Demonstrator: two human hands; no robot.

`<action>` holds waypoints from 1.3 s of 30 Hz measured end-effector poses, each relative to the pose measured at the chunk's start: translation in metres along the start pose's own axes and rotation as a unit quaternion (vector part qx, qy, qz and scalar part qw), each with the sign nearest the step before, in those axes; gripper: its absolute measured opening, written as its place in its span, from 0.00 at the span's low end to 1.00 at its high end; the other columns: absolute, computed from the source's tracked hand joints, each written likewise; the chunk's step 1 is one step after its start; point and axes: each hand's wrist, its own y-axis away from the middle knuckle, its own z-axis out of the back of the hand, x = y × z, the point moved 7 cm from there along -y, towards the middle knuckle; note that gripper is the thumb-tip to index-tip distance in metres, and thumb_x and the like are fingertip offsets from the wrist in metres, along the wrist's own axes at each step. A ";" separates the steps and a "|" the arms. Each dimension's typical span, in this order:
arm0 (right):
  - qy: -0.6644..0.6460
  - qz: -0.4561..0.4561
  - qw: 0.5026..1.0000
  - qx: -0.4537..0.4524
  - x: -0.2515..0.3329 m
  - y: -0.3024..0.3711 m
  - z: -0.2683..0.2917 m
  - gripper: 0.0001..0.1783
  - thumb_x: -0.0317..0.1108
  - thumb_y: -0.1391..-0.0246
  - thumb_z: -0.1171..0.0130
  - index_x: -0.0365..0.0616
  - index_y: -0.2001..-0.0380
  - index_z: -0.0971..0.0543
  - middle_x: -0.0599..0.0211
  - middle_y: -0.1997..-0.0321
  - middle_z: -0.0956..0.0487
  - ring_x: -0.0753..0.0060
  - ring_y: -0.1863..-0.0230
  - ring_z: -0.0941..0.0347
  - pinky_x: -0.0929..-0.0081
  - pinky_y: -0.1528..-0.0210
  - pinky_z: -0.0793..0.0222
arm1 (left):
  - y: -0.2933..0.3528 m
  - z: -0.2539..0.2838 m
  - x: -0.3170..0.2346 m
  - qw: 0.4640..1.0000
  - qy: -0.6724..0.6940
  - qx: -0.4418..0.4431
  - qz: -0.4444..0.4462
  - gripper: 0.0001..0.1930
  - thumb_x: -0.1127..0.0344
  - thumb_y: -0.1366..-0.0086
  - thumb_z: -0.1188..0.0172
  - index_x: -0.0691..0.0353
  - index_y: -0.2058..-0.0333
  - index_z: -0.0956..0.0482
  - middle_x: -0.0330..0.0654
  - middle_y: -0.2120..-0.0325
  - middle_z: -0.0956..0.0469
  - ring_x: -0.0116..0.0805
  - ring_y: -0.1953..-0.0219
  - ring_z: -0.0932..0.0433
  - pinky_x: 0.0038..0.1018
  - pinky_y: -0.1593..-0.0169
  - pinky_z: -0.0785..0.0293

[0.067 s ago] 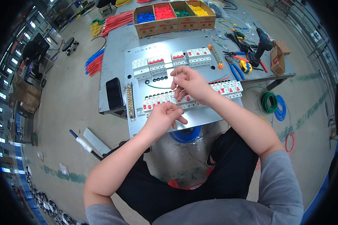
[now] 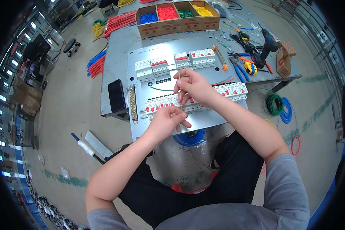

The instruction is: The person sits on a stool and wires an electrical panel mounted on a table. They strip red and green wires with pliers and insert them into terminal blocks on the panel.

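Observation:
A thin, pale coppery wire (image 2: 181, 100) stands nearly upright between my two hands. The fingertips of my right hand (image 2: 194, 87) pinch its upper part, the index finger reaching up along it. Lower down, my left hand (image 2: 168, 122) grips the other end between thumb and forefinger. Both hands hover over a metal mounting plate (image 2: 198, 119) on the workbench. Behind them runs a long row of circuit breakers (image 2: 234, 90), partly hidden by my hands. Farther back on the plate sit larger breakers (image 2: 159, 66). A green wire (image 2: 160, 89) lies between the rows.
A divided cardboard box (image 2: 179, 26) of coloured caps stands at the back. A phone (image 2: 117, 95) lies left of the plate, beside a brass terminal bar (image 2: 133, 103). Pliers (image 2: 239, 69), a tape measure (image 2: 251, 68) and a cordless drill (image 2: 267, 48) lie at right. Wire coils (image 2: 274, 104) rest on the floor.

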 end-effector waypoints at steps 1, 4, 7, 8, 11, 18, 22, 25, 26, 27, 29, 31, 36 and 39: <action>0.010 -0.019 1.000 0.010 -0.001 0.001 -0.002 0.16 0.31 0.25 0.48 0.41 0.40 0.34 0.58 0.59 0.17 0.70 0.71 0.17 0.72 0.71 0.17 | 0.001 -0.002 0.000 1.000 -0.011 0.007 0.003 0.11 0.63 0.21 0.43 0.63 0.60 0.17 0.44 0.67 0.11 0.21 0.72 0.23 0.20 0.64 0.27; 0.024 -0.033 0.998 0.049 -0.004 0.003 -0.007 0.14 0.30 0.25 0.48 0.43 0.41 0.33 0.58 0.59 0.17 0.70 0.70 0.17 0.73 0.71 0.17 | 0.001 -0.004 0.004 0.999 0.042 0.007 0.017 0.14 0.60 0.20 0.44 0.62 0.62 0.16 0.42 0.68 0.12 0.23 0.72 0.22 0.22 0.64 0.26; 0.013 -0.031 0.998 0.062 -0.005 0.000 -0.009 0.13 0.29 0.25 0.48 0.44 0.42 0.33 0.58 0.59 0.17 0.70 0.69 0.16 0.73 0.69 0.16 | 0.000 0.000 0.014 0.993 0.113 -0.003 0.039 0.15 0.58 0.19 0.46 0.62 0.61 0.16 0.40 0.70 0.14 0.23 0.72 0.22 0.23 0.63 0.26; 0.004 -0.026 0.998 0.064 -0.004 0.000 -0.009 0.12 0.30 0.26 0.48 0.44 0.43 0.32 0.59 0.60 0.17 0.70 0.68 0.16 0.73 0.68 0.16 | 0.000 0.002 0.017 0.990 0.133 -0.006 0.047 0.16 0.57 0.19 0.46 0.62 0.60 0.16 0.39 0.71 0.15 0.23 0.72 0.22 0.23 0.63 0.26; -0.016 -0.011 0.998 0.064 -0.003 -0.001 -0.007 0.11 0.31 0.26 0.47 0.44 0.45 0.31 0.61 0.61 0.18 0.71 0.66 0.16 0.73 0.65 0.16 | -0.001 0.007 0.011 0.994 0.108 -0.021 -0.003 0.14 0.58 0.20 0.45 0.62 0.59 0.17 0.39 0.73 0.16 0.23 0.73 0.23 0.23 0.64 0.26; -0.005 -0.017 0.998 0.054 -0.004 0.000 -0.004 0.11 0.36 0.26 0.45 0.41 0.48 0.26 0.64 0.64 0.19 0.73 0.66 0.17 0.74 0.64 0.17 | 0.000 0.010 0.003 0.996 0.081 -0.044 0.000 0.10 0.62 0.23 0.39 0.63 0.59 0.17 0.40 0.73 0.14 0.23 0.76 0.22 0.21 0.67 0.27; 0.054 -0.082 0.993 0.065 -0.008 0.005 -0.006 0.11 0.35 0.26 0.45 0.40 0.49 0.25 0.66 0.66 0.18 0.74 0.68 0.17 0.75 0.66 0.18 | 0.001 0.008 0.007 0.998 0.048 -0.017 0.025 0.10 0.62 0.25 0.36 0.63 0.62 0.17 0.41 0.72 0.14 0.23 0.75 0.21 0.21 0.68 0.26; 0.105 -0.141 0.976 0.127 -0.020 0.009 -0.006 0.10 0.34 0.27 0.45 0.38 0.51 0.24 0.65 0.68 0.17 0.74 0.70 0.17 0.75 0.67 0.18 | 0.002 -0.001 0.015 0.997 0.003 0.034 0.070 0.10 0.62 0.25 0.36 0.63 0.62 0.17 0.42 0.72 0.13 0.23 0.75 0.20 0.21 0.68 0.25; 0.117 -0.152 0.972 0.136 -0.021 0.012 -0.006 0.10 0.33 0.27 0.45 0.38 0.52 0.24 0.65 0.68 0.16 0.74 0.70 0.17 0.75 0.67 0.18 | 0.003 -0.004 0.019 0.995 -0.014 0.054 0.084 0.11 0.61 0.25 0.36 0.63 0.62 0.16 0.42 0.71 0.13 0.23 0.75 0.20 0.21 0.68 0.25; 0.128 -0.163 0.968 0.144 -0.022 0.015 -0.007 0.09 0.33 0.27 0.45 0.38 0.52 0.23 0.64 0.68 0.16 0.73 0.71 0.17 0.75 0.68 0.18 | 0.004 -0.006 0.021 0.994 -0.016 0.059 0.090 0.11 0.61 0.24 0.36 0.64 0.61 0.16 0.42 0.70 0.13 0.23 0.74 0.20 0.21 0.68 0.24; 0.145 -0.172 0.964 0.140 -0.020 0.020 -0.007 0.08 0.31 0.27 0.46 0.38 0.53 0.23 0.62 0.67 0.16 0.72 0.72 0.17 0.75 0.68 0.18 | 0.004 -0.010 0.026 0.992 -0.020 0.071 0.100 0.11 0.61 0.24 0.37 0.64 0.59 0.15 0.42 0.69 0.12 0.23 0.74 0.20 0.21 0.67 0.24; 0.136 -0.145 0.972 0.121 -0.017 0.017 -0.003 0.07 0.31 0.27 0.46 0.38 0.53 0.24 0.63 0.67 0.16 0.72 0.72 0.16 0.75 0.68 0.18 | 0.002 -0.008 0.027 0.994 -0.034 0.064 0.083 0.11 0.61 0.24 0.37 0.65 0.57 0.15 0.41 0.68 0.12 0.23 0.73 0.20 0.20 0.66 0.24; 0.093 -0.098 0.989 0.064 -0.008 0.013 0.010 0.06 0.31 0.26 0.47 0.40 0.53 0.26 0.62 0.65 0.15 0.70 0.71 0.15 0.75 0.67 0.18 | 0.002 -0.004 0.026 0.995 -0.030 0.058 0.073 0.12 0.61 0.25 0.37 0.66 0.56 0.15 0.39 0.68 0.13 0.22 0.71 0.21 0.21 0.64 0.25; 0.076 -0.094 0.991 0.051 -0.009 0.013 0.015 0.07 0.33 0.26 0.46 0.40 0.53 0.26 0.62 0.64 0.15 0.70 0.70 0.15 0.74 0.66 0.18 | 0.003 -0.003 0.024 0.995 -0.036 0.059 0.069 0.10 0.63 0.25 0.36 0.64 0.56 0.15 0.38 0.68 0.13 0.21 0.71 0.21 0.20 0.64 0.25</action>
